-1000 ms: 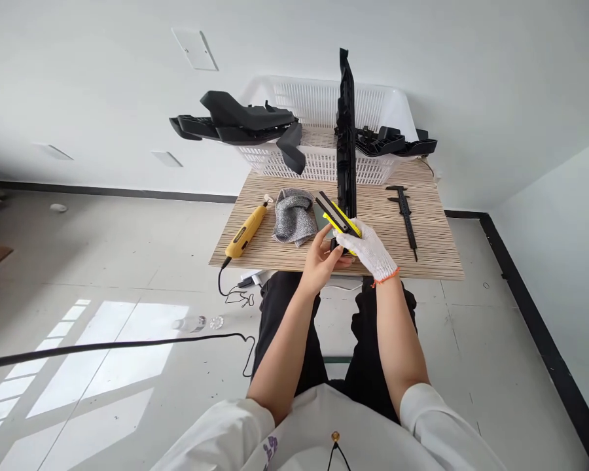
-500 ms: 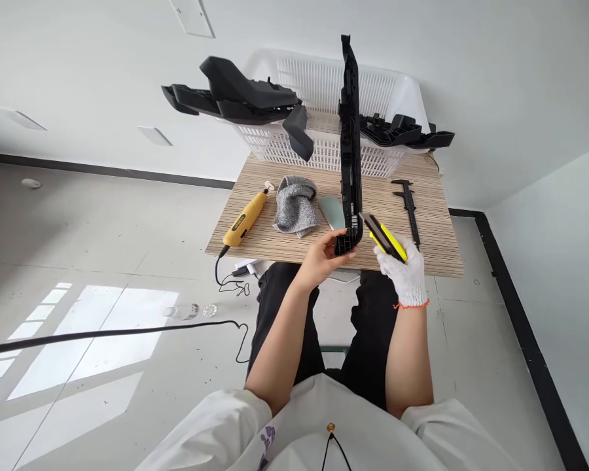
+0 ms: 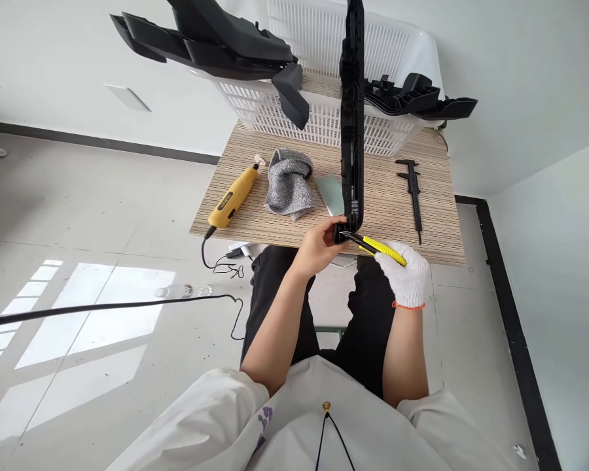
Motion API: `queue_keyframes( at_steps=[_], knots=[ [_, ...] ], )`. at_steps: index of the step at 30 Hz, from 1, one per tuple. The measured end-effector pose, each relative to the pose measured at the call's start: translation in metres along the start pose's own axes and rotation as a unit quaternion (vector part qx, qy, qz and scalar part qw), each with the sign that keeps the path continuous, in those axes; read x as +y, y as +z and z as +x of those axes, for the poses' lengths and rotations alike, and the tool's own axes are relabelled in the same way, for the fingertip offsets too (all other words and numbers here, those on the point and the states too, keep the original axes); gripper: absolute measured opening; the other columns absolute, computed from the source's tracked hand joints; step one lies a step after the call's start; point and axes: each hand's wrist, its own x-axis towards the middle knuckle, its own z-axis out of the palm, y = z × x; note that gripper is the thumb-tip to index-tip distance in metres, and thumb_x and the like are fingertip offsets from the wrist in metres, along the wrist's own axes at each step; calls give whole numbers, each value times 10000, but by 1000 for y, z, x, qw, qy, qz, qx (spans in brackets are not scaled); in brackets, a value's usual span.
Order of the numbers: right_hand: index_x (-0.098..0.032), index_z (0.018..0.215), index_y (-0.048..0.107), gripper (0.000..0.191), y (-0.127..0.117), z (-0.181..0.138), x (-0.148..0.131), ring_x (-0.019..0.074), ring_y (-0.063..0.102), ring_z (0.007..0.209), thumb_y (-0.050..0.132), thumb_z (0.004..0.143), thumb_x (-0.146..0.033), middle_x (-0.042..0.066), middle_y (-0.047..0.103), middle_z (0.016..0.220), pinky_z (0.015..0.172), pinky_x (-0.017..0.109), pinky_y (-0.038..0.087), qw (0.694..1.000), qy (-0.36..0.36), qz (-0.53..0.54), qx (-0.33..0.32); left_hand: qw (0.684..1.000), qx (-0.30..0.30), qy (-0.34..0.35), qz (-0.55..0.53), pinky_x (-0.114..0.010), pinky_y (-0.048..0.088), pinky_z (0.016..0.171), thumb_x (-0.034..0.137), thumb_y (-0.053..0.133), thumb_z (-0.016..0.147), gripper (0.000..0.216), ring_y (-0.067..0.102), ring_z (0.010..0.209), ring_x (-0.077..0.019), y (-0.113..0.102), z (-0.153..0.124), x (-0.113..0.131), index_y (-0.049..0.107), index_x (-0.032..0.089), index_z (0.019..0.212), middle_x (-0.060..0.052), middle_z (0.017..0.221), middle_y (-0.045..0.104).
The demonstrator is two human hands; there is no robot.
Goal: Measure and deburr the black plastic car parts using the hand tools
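A long black plastic trim part extends away from me over the table, its near end bent to the left. My bare left hand is closed around that near end. In my right hand, which wears a white knitted glove with an orange cuff, is a yellow and black utility knife. The knife points left, and its blade tip is at the bent end of the trim part, close to my left fingers. Whether the blade touches the plastic I cannot tell.
A yellow rotary tool, a grey cloth, a pale green sheet and a black caliper lie on the wood-grain table. Behind, a white basket carries more black plastic parts. A cable crosses the floor.
My right hand has turned the knife, bringing its tip left and down to the near end of the trim part. My left hand keeps its hold. The camera view has tilted down.
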Motion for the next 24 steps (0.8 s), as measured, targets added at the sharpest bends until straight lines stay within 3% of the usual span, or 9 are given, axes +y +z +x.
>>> queue_keyframes(
  at_steps=[13,16,20,24],
  knots=[
    [-200,1036,830,366,1,2,-2,190,686,664,794,741,-413,39,781,822,602,318,567,1000,-1,-9,-15,1000,1,-7,-12,-481,611,1072,350,868,748,532,758,1168,-294,1,0,-3,660,175,1205,-128,1233,778],
    [-192,1050,825,381,1,3,-3,180,670,649,784,754,-429,41,780,820,588,308,554,1000,12,0,7,1000,4,-5,-12,-485,608,1077,361,859,761,520,760,1162,-290,1,0,-4,659,173,1203,-126,1215,782],
    [-181,1032,827,371,2,3,-5,167,655,635,804,734,-399,37,773,801,593,299,545,999,17,10,-29,1000,-2,-7,-14,-482,601,1089,357,876,742,550,747,1194,-297,1,-1,-5,662,174,1215,-132,1276,765],
    [-181,1062,819,406,0,4,-5,168,647,633,794,750,-438,41,771,809,563,294,528,1000,21,5,1,1000,-4,-8,-4,-464,628,1035,367,847,779,513,764,1141,-284,0,-1,-4,662,179,1220,-115,1203,788]
  ],
)
